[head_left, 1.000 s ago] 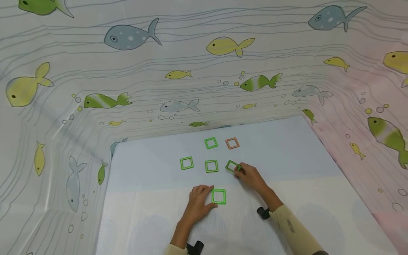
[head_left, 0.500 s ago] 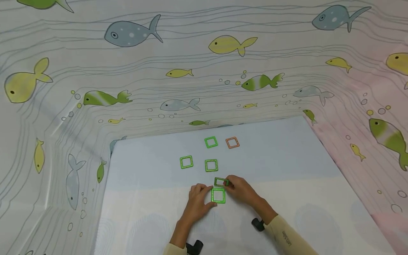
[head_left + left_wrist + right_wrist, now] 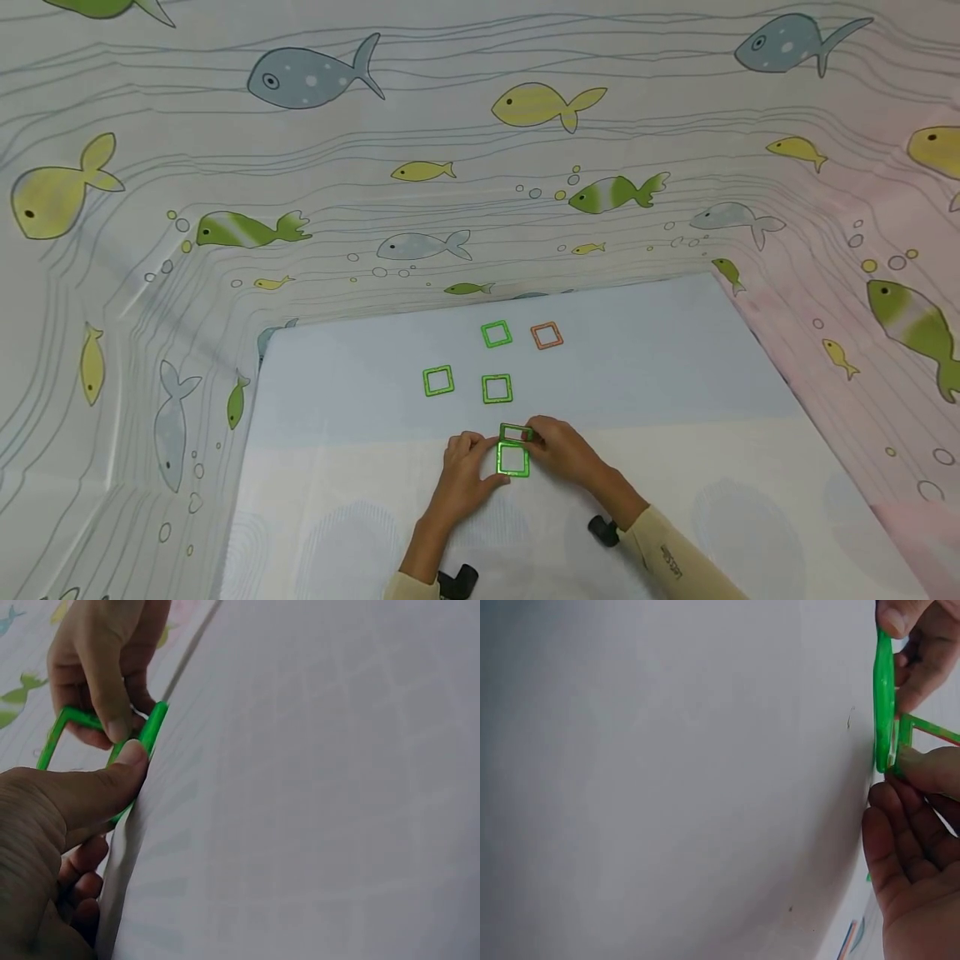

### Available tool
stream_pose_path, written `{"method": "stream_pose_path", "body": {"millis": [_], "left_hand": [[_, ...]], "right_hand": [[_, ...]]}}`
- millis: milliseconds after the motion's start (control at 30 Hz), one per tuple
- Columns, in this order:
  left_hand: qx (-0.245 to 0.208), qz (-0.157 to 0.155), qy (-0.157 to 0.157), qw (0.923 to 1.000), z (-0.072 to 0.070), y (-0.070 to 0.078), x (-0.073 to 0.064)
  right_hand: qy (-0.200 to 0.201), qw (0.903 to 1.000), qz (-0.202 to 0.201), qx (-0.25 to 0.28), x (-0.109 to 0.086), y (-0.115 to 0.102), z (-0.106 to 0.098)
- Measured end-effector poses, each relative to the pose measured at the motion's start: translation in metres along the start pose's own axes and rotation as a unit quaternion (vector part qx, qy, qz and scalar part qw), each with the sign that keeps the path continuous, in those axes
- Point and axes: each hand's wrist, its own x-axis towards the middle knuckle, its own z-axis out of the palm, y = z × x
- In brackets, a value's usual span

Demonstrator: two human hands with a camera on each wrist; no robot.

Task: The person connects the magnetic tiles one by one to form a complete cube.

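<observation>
In the head view, a green square building tile (image 3: 527, 463), an open plastic frame, lies near the middle of the table. My left hand (image 3: 461, 482) holds its left side between thumb and fingers. At the far edge of that tile, a second green square tile (image 3: 502, 432) is tilted up, and my right hand (image 3: 566, 450) pinches its right side. In the left wrist view, my left thumb presses on the lying tile (image 3: 155, 724). The right wrist view has the two tiles edge to edge, the lying tile (image 3: 883, 697) seen nearly side-on.
Farther back on the white table (image 3: 637, 358) lie more square tiles: a green one (image 3: 425, 382) at left, another green one (image 3: 484, 389) in the middle, a third green one (image 3: 484, 337) and an orange one (image 3: 536, 337) behind. A fish-patterned sheet (image 3: 337, 183) surrounds the table.
My right hand has brought the second green tile leftward and nearer, from beside the middle tile to the far edge of the lying one. My left hand has stayed in place.
</observation>
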Motion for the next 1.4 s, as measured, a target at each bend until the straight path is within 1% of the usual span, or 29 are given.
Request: {"method": "stream_pose_path", "body": {"millis": [200,467,533,667,767,933,1233,1400], "left_hand": [[-0.003,-0.006,0.002,1.0,0.0001,0.0009,-0.0001],[-0.009,-0.018,0.001,0.9998,0.0002,0.0016,0.0006],[-0.011,-0.017,0.004,0.9998,0.0001,0.0009,0.0008],[-0.014,-0.004,0.013,0.9998,0.0007,-0.0004,0.0016],[-0.013,0.001,0.01,0.9999,0.0017,-0.001,0.0026],[-0.011,-0.009,0.001,0.9999,0.0021,-0.001,0.0029],[-0.015,-0.029,0.011,0.9994,0.003,0.0022,0.0021],[-0.015,-0.029,0.019,0.9993,0.0035,0.0029,0.0018]], "right_hand": [[-0.004,1.0,-0.005,-0.004,0.0005,0.0011,0.001],[-0.015,0.9998,0.009,-0.014,0.0015,-0.0016,0.0002],[-0.012,0.9998,0.006,-0.014,0.0019,-0.0016,0.0007],[-0.005,0.9998,-0.005,-0.02,0.0032,-0.0009,0.0009],[-0.005,0.9998,-0.001,-0.019,0.0038,-0.0008,0.0003],[-0.01,0.9998,0.002,-0.016,0.0042,-0.0006,0.0007],[-0.006,0.9999,0.002,-0.013,0.0046,0.0,0.001],[-0.003,0.9998,-0.002,-0.021,0.0052,0.0018,0.0018]]}}
